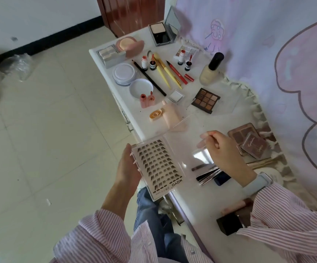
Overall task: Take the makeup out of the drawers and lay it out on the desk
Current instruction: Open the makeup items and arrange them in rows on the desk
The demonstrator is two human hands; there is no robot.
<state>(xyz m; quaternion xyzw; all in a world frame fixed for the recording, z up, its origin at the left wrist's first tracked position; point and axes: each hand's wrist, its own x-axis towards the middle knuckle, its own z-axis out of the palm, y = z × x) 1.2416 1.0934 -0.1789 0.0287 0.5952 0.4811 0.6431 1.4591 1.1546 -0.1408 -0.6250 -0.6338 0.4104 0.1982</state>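
Observation:
My left hand (127,168) grips the left edge of a flat false-eyelash box (158,168) printed XOYO, held tilted over the near edge of the white desk (201,204). Its clear lid (182,147) is swung open to the right. My right hand (223,149) is above the desk at the lid's far side, thumb and fingers pinched together on its edge. Laid out farther along the desk are a brown eyeshadow palette (206,100), a foundation bottle (210,70), brushes and pencils (163,73), small lip tints (147,98) and round powder jars (124,74).
Two brown compacts (248,141) lie right of my right hand, with metal tools (207,174) below it and a black box (228,223) near my right sleeve. An open mirror compact (163,33) stands at the far end. Drawer handles (128,122) line the desk's left side; tiled floor lies left.

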